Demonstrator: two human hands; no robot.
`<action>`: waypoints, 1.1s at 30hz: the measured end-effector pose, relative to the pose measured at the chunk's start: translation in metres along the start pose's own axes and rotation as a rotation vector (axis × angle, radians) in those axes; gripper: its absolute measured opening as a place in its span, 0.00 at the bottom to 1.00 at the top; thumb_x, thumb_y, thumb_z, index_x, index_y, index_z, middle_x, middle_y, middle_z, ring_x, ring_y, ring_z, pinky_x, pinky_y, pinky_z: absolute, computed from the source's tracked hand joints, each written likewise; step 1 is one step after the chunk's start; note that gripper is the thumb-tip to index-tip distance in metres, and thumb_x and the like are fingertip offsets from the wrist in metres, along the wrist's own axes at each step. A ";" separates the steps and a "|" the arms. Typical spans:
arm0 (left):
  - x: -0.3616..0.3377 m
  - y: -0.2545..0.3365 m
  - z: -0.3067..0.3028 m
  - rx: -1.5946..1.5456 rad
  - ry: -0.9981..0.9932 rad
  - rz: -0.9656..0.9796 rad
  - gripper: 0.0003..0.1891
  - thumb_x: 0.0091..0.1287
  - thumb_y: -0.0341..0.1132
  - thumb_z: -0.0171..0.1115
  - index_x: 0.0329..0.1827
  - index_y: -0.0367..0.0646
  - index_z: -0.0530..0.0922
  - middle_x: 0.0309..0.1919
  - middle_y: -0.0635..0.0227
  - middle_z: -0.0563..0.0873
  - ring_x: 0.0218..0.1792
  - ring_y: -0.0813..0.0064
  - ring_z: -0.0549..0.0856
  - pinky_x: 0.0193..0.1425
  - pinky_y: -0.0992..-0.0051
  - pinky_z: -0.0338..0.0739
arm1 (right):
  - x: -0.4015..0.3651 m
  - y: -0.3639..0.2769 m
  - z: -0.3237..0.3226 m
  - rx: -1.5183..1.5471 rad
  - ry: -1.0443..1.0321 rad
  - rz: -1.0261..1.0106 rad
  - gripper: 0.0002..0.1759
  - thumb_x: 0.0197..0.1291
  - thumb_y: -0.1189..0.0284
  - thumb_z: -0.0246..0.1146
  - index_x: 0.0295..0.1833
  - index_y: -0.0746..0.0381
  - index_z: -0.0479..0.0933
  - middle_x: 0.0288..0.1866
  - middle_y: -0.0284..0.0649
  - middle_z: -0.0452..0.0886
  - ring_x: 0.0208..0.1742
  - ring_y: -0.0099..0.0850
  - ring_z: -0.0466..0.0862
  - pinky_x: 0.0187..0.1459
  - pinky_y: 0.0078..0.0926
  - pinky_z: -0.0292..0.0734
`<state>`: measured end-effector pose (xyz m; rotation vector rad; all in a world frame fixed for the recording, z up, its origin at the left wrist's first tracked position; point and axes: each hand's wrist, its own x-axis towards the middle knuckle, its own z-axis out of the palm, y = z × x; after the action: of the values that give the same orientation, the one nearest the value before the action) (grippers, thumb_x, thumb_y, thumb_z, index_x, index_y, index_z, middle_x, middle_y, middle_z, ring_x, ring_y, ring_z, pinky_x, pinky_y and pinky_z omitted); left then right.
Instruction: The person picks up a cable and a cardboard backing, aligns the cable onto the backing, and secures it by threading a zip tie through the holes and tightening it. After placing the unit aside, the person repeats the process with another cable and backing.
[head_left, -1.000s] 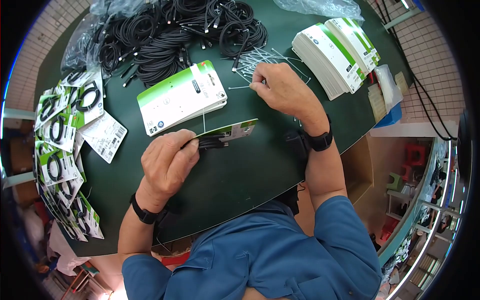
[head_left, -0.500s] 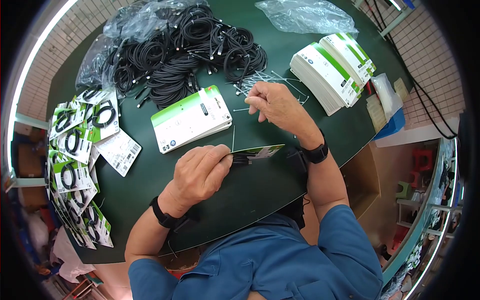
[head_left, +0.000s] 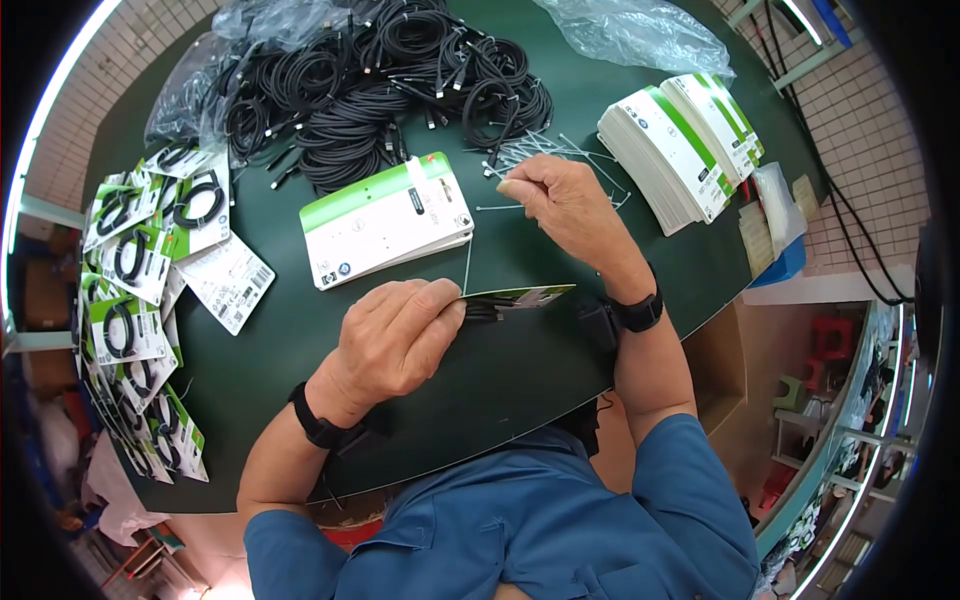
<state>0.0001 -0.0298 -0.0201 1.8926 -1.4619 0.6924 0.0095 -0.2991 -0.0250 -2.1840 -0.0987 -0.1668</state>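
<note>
My left hand (head_left: 395,340) is closed on a packaging card (head_left: 535,294), seen nearly edge-on, with a black coiled cable (head_left: 487,311) under it. A thin pale cable tie (head_left: 468,262) sticks up from the card beside my fingertips. My right hand (head_left: 565,200) is over the near edge of a loose pile of cable ties (head_left: 550,150). Its thumb and fingers are pinched together on the end of one tie. Just beyond my left hand lies a stack of white and green cards (head_left: 385,225).
Black coiled cables (head_left: 350,140) are heaped at the back, beside clear plastic bags (head_left: 640,40). Finished-looking cards with cables (head_left: 120,330) pile up at the left edge. Two card stacks (head_left: 670,150) stand at right, near a blue tray (head_left: 780,262).
My right hand has shifted slightly towards the tie pile, and its thumb and fingers have closed at a tie's end. My left hand keeps its hold on the card. The view has shifted a little.
</note>
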 end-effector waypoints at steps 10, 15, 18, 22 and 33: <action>-0.003 -0.002 0.001 -0.003 0.005 0.010 0.09 0.55 0.23 0.72 0.38 0.35 0.85 0.41 0.60 0.88 0.36 0.66 0.89 0.39 0.71 0.85 | 0.006 -0.013 0.005 0.407 -0.074 0.232 0.09 0.68 0.70 0.73 0.45 0.65 0.87 0.35 0.32 0.88 0.34 0.17 0.86 0.36 0.13 0.78; -0.005 -0.007 0.005 -0.035 0.005 -0.015 0.09 0.54 0.24 0.73 0.38 0.36 0.85 0.40 0.62 0.88 0.36 0.67 0.89 0.38 0.72 0.84 | 0.008 -0.017 0.017 0.582 -0.091 0.232 0.09 0.66 0.72 0.74 0.46 0.67 0.87 0.35 0.38 0.90 0.34 0.19 0.88 0.36 0.16 0.82; -0.005 -0.008 0.007 -0.031 -0.016 -0.039 0.09 0.54 0.24 0.74 0.37 0.37 0.85 0.40 0.63 0.88 0.35 0.67 0.89 0.37 0.71 0.83 | 0.008 -0.021 0.021 0.588 -0.102 0.226 0.09 0.66 0.72 0.74 0.45 0.67 0.86 0.35 0.38 0.90 0.35 0.19 0.88 0.36 0.15 0.82; -0.002 -0.007 0.007 -0.033 -0.041 -0.078 0.09 0.54 0.24 0.75 0.36 0.38 0.84 0.39 0.65 0.87 0.34 0.68 0.89 0.36 0.71 0.83 | 0.005 -0.015 0.024 0.580 -0.147 0.196 0.09 0.68 0.71 0.74 0.47 0.65 0.86 0.36 0.36 0.89 0.36 0.18 0.87 0.38 0.14 0.81; 0.001 -0.008 0.008 -0.041 -0.033 -0.077 0.10 0.53 0.23 0.76 0.35 0.38 0.82 0.38 0.66 0.86 0.31 0.69 0.86 0.32 0.72 0.79 | 0.001 -0.012 0.032 0.544 -0.181 0.163 0.08 0.70 0.71 0.73 0.47 0.65 0.85 0.36 0.35 0.89 0.36 0.18 0.86 0.39 0.15 0.81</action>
<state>0.0081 -0.0354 -0.0262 1.9264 -1.4048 0.5933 0.0113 -0.2665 -0.0334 -1.6498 -0.0587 0.1387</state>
